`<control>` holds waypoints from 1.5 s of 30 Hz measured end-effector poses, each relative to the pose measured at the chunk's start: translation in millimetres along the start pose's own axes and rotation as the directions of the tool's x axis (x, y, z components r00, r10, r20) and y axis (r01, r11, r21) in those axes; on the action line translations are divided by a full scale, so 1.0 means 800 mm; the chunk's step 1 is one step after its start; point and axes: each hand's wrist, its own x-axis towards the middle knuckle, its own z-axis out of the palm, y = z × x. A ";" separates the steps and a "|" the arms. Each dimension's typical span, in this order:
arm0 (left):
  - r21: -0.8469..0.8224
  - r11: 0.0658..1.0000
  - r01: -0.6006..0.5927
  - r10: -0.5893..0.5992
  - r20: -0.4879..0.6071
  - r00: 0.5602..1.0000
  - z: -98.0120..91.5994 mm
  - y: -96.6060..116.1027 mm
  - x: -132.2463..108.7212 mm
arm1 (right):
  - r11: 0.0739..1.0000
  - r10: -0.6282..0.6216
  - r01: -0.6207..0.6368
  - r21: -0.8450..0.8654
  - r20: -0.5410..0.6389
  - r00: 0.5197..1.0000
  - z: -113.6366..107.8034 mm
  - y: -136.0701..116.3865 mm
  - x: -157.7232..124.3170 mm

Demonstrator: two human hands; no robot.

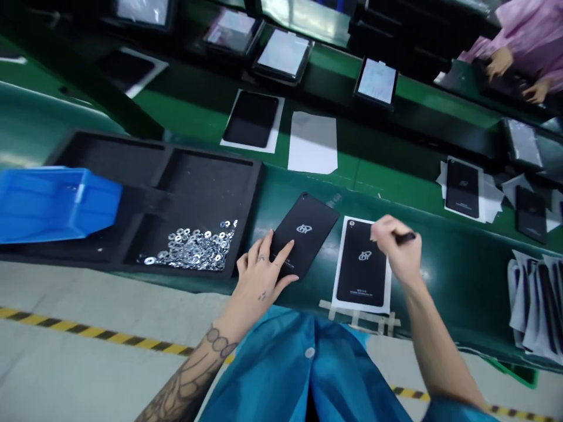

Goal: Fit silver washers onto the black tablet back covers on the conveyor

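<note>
My left hand (pixel 264 265) lies with fingers spread on a black tablet back cover (pixel 308 225), which is turned at an angle on the green table. Its index finger rests on the cover's face and the thumb touches near the lower edge. A second black back cover (pixel 361 264) lies on a white sheet (pixel 387 296) to the right, both bearing a light logo. Above that cover's upper right corner, my right hand (pixel 398 243) is closed around a dark, pen-like tool (pixel 404 238); its tip is hidden by the fingers.
To the left, a black foam tray (pixel 197 187) contains many small metal washers (pixel 197 249) and a blue bin (pixel 57 202). Beyond are a green conveyor belt (pixel 365 158) with covers on paper, and lit tablets (pixel 284 53). A co-worker's hands (pixel 499 61) show at upper right; wrapped panels (pixel 536 305) stand at right.
</note>
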 end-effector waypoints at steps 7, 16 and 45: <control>0.008 1.000 -0.021 0.021 0.005 1.000 0.020 0.019 -0.027 | 0.729 0.181 0.160 -0.665 0.414 0.892 0.006 -0.002 -0.210; -0.124 0.981 -0.148 0.147 -0.011 0.989 0.041 0.073 -0.008 | 0.686 -0.021 0.077 -0.724 0.086 0.996 -0.107 0.118 -0.014; -0.246 0.966 -0.078 0.062 -0.074 0.995 -0.068 -0.199 0.068 | 0.406 0.036 -0.129 -0.905 -0.126 0.991 -0.041 0.112 -0.090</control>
